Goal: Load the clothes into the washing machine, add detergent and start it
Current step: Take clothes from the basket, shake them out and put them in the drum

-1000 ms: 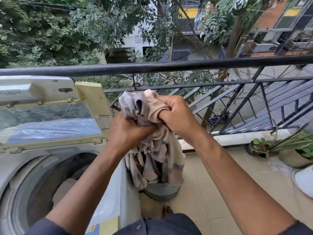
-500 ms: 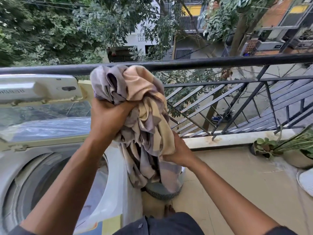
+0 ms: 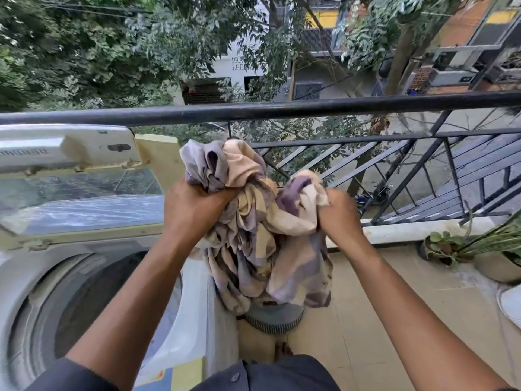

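A bunched beige and lilac striped cloth (image 3: 262, 244) hangs in the air, just right of the washing machine (image 3: 194, 300). My left hand (image 3: 194, 207) grips its upper left bundle. My right hand (image 3: 338, 213) grips another fold on the right. The machine is a top loader at the left, with its lid (image 3: 81, 204) raised and its round drum opening (image 3: 93, 306) dark and exposed. The cloth's lower end dangles over a basket (image 3: 275, 320) on the floor.
A black metal railing (image 3: 282, 108) runs across the balcony just behind the cloth. Potted plants (image 3: 485, 249) stand on the tiled floor at the right. A white object (image 3: 511, 303) lies at the right edge. My foot (image 3: 283, 349) shows below the basket.
My right hand has risen from under the cloth and now grips a fold beside my left hand. My left hand with its bundle has come down a little.
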`<state>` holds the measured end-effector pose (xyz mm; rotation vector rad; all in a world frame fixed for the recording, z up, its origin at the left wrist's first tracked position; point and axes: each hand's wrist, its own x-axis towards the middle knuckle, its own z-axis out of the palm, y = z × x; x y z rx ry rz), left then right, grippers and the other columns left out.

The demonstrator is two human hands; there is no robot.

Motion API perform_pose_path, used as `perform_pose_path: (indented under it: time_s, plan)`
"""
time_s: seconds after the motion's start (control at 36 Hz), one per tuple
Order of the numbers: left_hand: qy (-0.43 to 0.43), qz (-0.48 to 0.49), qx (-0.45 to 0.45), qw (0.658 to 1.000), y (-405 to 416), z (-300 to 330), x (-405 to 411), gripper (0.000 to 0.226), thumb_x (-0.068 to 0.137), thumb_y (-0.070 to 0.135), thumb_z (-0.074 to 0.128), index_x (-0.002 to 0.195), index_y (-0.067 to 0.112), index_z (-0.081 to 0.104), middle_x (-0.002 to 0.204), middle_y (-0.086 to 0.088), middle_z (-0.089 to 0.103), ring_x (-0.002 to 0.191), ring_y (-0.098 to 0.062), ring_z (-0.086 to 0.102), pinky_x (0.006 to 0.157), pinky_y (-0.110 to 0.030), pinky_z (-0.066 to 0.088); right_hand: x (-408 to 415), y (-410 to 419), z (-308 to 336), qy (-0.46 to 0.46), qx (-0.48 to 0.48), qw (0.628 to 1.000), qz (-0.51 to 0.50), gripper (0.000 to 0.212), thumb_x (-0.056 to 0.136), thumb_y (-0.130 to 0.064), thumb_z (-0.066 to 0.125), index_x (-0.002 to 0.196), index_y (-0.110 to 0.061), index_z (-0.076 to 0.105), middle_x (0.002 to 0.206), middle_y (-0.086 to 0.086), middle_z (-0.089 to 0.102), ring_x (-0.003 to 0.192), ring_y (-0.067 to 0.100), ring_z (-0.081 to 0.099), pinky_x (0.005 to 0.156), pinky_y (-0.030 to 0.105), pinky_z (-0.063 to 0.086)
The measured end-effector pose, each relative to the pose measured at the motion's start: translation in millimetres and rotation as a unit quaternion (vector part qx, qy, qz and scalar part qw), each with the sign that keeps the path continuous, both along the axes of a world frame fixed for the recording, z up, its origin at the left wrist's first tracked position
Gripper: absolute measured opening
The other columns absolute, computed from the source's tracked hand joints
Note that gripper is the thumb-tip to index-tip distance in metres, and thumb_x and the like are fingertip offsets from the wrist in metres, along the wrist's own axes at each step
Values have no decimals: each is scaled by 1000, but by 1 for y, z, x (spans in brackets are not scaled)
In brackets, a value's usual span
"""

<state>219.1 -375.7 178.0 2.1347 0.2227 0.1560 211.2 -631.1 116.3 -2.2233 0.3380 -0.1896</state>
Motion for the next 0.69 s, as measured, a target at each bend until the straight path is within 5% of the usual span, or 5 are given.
perform_pose_path:
  time_s: [0.11, 0.22, 0.33, 0.53, 0.69]
  plan:
    - [35, -26, 24, 999, -6, -12, 0, 59, 67, 75, 80, 112, 37, 72, 113, 2, 77, 109, -25, 69, 92, -44, 57, -1, 13, 48, -85, 61, 994, 29, 23, 86, -24, 56, 63, -26, 60, 59, -11, 57, 58, 5, 49, 52, 30, 35]
    - [55, -133, -82, 986, -7, -14, -2, 41, 67, 72, 81, 96, 44, 73, 97, 24, 78, 97, 3, 72, 92, -33, 58, -2, 35, 70, -122, 95, 985, 81, 34, 90, -10, 58, 72, -37, 68, 64, -19, 64, 59, -5, 53, 52, 20, 39]
    - [56, -210, -92, 972, -10, -18, -4, 73, 57, 68, 91, 115, 29, 72, 102, 16, 79, 98, 0, 73, 85, -25, 58, -1, 52, 66, -92, 152, 973, 149, 29, 88, -4, 55, 99, -22, 76, 81, -7, 70, 72, 12, 61, 61, 33, 45]
    - [-20, -27, -50, 998, -19, -29, -6, 71, 50, 72, 85, 111, 39, 74, 101, 16, 77, 99, -7, 73, 87, -41, 61, -4, 50, 62, -52, 247, 921, 298, 45, 82, 12, 49, 121, 1, 70, 119, 26, 70, 112, 19, 61, 103, 46, 51]
    - [-38, 35, -80, 995, -23, -20, -5, 50, 55, 65, 78, 92, 32, 74, 88, 13, 76, 92, -11, 73, 80, -39, 60, -10, 36, 36, -60, 265, 935, 229, 62, 82, 11, 61, 138, -15, 55, 131, 0, 65, 124, 11, 62, 101, 27, 52]
